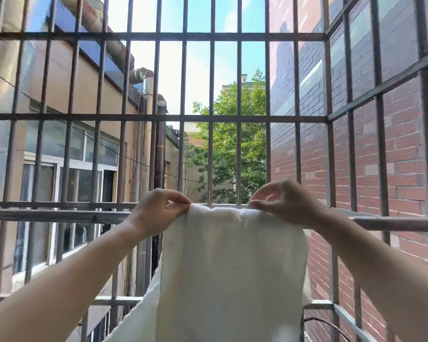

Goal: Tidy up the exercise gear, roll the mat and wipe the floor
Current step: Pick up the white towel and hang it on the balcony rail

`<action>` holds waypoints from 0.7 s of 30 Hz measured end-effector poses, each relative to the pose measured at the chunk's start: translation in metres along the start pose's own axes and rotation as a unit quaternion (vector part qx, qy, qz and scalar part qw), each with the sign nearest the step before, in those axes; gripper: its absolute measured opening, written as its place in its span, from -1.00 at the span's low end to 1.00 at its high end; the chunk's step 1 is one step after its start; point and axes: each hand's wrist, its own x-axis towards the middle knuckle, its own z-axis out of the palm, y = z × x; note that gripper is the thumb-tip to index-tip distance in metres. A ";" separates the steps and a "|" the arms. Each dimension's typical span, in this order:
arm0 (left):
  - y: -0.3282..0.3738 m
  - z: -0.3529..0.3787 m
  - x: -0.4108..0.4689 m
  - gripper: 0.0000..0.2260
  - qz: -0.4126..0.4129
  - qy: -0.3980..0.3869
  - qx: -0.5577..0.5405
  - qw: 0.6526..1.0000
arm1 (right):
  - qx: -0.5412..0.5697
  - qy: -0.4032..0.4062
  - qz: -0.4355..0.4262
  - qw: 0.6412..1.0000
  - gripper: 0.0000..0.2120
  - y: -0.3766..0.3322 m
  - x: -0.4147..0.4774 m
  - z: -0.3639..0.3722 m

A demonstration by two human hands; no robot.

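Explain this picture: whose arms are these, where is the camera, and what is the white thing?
There is no machine: a person wears one camera on the head, so you see their own bare arms reaching forward. The left hand and right hand each pinch the top edge of a soft white cloth, which hangs down at a horizontal rail of the grey metal window bars. Whether it rests on the rail is unclear. Beyond are a red brick wall and a green tree.
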 end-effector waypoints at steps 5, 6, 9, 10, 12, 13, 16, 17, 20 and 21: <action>0.001 -0.001 0.002 -0.91 -0.008 0.005 -0.001 1.000 | -0.012 0.014 -0.039 0.999 -0.82 -0.008 -0.007 0.016; 0.001 -0.002 0.002 -0.92 -0.014 0.007 0.000 1.000 | -0.013 0.027 -0.035 0.999 -0.87 -0.007 -0.005 0.014; 0.000 -0.007 0.001 -0.93 -0.016 0.020 0.005 1.000 | -0.035 0.043 -0.017 0.998 -0.90 0.003 -0.001 0.004; 0.000 -0.010 0.000 -0.93 -0.016 0.023 0.008 1.000 | -0.040 0.047 -0.010 0.998 -0.90 0.006 -0.001 0.001; -0.004 -0.015 -0.002 -0.92 -0.025 0.021 0.014 0.999 | -0.038 0.054 0.005 0.998 -0.89 0.010 -0.003 -0.004; -0.005 -0.017 -0.003 -0.91 -0.031 0.018 0.016 0.999 | -0.034 0.053 0.009 0.998 -0.89 0.011 -0.004 -0.005; -0.002 -0.014 -0.004 -0.90 -0.026 -0.008 0.018 0.999 | -0.037 0.028 0.000 0.999 -0.87 0.006 -0.011 -0.003; 0.002 -0.010 -0.004 -0.89 -0.011 -0.022 0.021 0.999 | -0.037 0.015 -0.009 0.999 -0.84 0.003 -0.013 0.000; 0.012 0.002 -0.005 -0.85 0.025 -0.059 0.044 0.997 | -0.046 -0.007 -0.024 0.999 -0.79 -0.005 -0.016 0.009; 0.012 0.004 -0.004 -0.84 0.023 -0.062 0.047 0.997 | -0.049 0.001 -0.026 0.998 -0.80 -0.005 -0.017 0.010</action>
